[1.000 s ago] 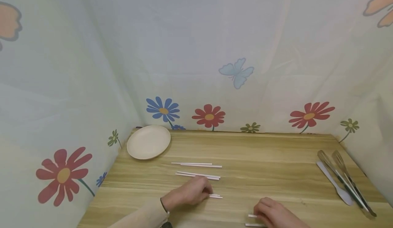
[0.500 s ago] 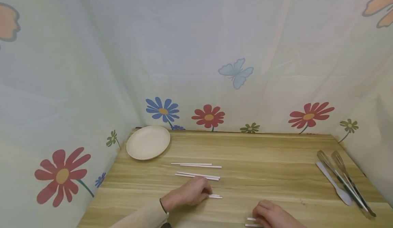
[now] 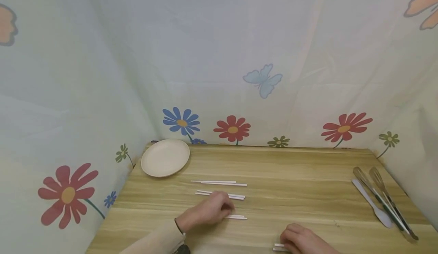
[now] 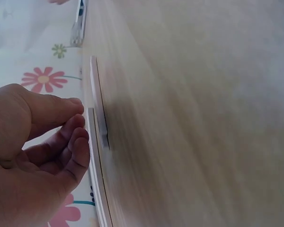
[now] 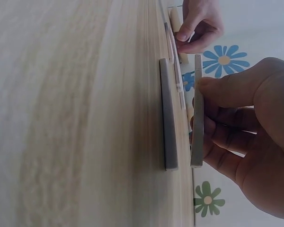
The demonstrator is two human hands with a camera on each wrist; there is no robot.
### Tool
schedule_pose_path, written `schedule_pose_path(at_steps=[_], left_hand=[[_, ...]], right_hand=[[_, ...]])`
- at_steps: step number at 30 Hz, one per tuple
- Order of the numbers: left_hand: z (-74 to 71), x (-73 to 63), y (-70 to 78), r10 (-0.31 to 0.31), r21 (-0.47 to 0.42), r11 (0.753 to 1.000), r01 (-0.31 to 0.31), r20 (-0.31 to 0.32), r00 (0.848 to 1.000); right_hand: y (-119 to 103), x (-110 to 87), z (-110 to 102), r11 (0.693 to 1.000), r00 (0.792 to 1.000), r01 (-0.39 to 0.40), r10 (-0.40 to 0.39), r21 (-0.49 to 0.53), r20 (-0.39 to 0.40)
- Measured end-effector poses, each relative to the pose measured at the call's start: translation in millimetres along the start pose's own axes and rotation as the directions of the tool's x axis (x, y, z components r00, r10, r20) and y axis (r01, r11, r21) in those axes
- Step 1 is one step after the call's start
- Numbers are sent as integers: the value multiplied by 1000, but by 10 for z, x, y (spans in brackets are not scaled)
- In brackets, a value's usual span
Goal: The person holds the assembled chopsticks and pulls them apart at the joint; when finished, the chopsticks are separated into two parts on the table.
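My left hand (image 3: 212,208) hovers over the near pair of white chopsticks (image 3: 236,217), whose left part it hides. In the left wrist view, its thumb and fingers curl loosely beside the chopsticks (image 4: 98,99), with nothing between them. My right hand (image 3: 306,240), at the front edge of the head view, pinches one chopstick (image 5: 197,118) between thumb and fingers, slightly above the table. Parallel to it, a second chopstick (image 5: 168,118) lies on the wood. Two further pairs, the middle chopsticks (image 3: 236,197) and the back chopsticks (image 3: 224,184), lie beyond my left hand.
A beige plate (image 3: 165,158) sits at the table's back left corner. On the right lie a white spoon (image 3: 373,204) and two metal whisk-like utensils (image 3: 383,195). A flower-printed curtain (image 3: 291,94) encloses the wooden table (image 3: 301,181) at the back and sides.
My left hand has moved slightly left and up, off the near pair's right ends. With its chopstick, my right hand has moved slightly down and left, bringing it closer to the one lying there.
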State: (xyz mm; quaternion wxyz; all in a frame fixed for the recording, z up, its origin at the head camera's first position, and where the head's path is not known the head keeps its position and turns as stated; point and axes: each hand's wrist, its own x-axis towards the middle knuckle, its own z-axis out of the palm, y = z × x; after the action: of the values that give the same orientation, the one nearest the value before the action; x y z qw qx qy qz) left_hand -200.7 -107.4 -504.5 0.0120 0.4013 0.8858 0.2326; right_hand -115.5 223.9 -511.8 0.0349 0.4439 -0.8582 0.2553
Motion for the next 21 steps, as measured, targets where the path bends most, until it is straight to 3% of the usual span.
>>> schedule_pose_path(at_steps=[8, 16, 21], left_hand=[[-54, -16, -63, -85, -37, 996, 84, -17, 996], [-88, -16, -151, -130, -66, 990, 126, -59, 990], [-95, -31, -202, -161, -62, 986, 156, -80, 984]], right_hand=[[-27, 18, 1, 997, 995, -73, 70, 35, 64], [-4, 7, 24, 999, 998, -36, 35, 9, 46], [11, 14, 32, 998, 996, -58, 55, 36, 70]])
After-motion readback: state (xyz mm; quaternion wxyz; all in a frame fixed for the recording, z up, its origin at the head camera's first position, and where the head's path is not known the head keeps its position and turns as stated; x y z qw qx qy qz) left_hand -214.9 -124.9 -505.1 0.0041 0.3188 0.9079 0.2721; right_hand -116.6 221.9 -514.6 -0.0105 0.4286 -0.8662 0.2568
